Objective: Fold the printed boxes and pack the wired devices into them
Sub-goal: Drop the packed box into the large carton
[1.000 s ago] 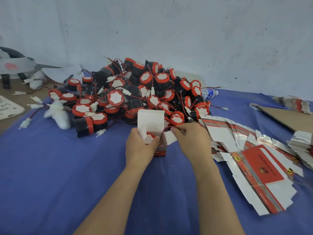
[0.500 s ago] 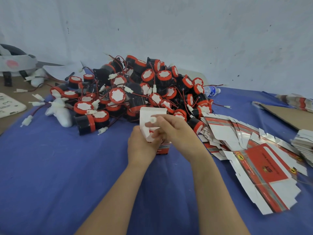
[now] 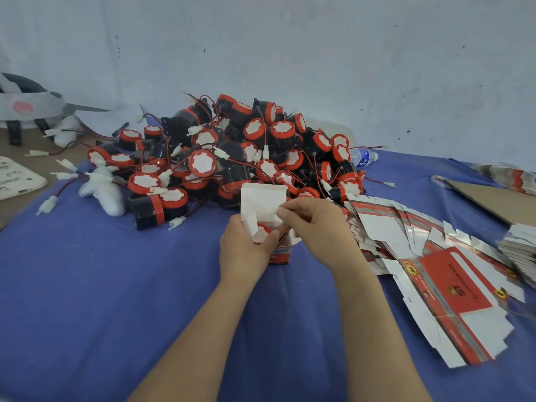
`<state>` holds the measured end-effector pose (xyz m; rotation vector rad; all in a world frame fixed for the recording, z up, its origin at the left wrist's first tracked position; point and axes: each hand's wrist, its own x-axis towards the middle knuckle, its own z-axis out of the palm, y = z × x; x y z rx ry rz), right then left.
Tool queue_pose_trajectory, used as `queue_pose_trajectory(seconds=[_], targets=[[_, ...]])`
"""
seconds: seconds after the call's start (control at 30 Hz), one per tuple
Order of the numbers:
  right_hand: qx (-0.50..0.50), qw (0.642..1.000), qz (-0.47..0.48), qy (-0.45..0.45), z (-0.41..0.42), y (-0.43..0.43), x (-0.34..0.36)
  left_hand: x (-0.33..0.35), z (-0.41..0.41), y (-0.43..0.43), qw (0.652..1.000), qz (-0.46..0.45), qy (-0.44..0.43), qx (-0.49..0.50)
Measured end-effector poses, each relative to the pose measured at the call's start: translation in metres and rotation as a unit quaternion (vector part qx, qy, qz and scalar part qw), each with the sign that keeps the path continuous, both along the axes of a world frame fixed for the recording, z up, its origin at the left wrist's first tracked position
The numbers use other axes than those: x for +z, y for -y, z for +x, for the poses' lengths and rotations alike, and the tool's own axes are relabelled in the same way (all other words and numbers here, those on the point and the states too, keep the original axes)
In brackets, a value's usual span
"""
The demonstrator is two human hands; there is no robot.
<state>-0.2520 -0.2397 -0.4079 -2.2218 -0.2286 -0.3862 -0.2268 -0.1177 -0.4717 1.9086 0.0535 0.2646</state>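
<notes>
A small folded printed box [image 3: 262, 204] stands open-topped on the blue cloth, its white lid flap raised. My left hand [image 3: 246, 248] grips the box from the left side. Inside it sits a red-rimmed black wired device [image 3: 263, 231], partly hidden by a flap. My right hand [image 3: 313, 221] pinches the device's white connector [image 3: 274, 209] just above the box opening. A big heap of the same wired devices [image 3: 232, 158] lies behind the box. Flat unfolded printed boxes [image 3: 435, 271] fan out to the right.
A second stack of flat boxes [image 3: 522, 248] sits at the right edge, with brown cardboard [image 3: 493, 198] behind it. A water bottle [image 3: 362, 156] lies behind the heap. White foam pieces [image 3: 104, 190], loose connectors and a white tray [image 3: 17, 178] lie at left.
My right hand moved from the box's right side to above its opening, bringing the white connector with it. The left hand kept its hold on the box.
</notes>
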Motion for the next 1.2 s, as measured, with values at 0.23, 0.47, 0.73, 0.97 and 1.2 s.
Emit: queue_pose_trajectory(seconds=[0.23,0.47,0.73,0.97,1.2], targets=[[-0.140,0.988,0.047,0.049,0.016,-0.009,-0.003,-0.001,0.001,0.000,1.000,0.003,0.001,0.003],[-0.053,0.947,0.275,-0.155,0.020,-0.001,0.000,0.000,0.001,0.001,1.000,0.017,0.002,0.002],[-0.174,0.970,0.158,-0.061,0.021,-0.002,-0.024,0.001,-0.002,0.003,1.000,0.028,0.005,0.003],[-0.204,0.972,-0.113,0.001,0.019,-0.009,-0.029,0.003,-0.005,0.004,1.000,0.025,0.003,0.004],[-0.081,0.978,-0.182,-0.060,0.004,-0.005,-0.020,0.004,-0.001,0.003,0.999,0.038,-0.019,0.009]])
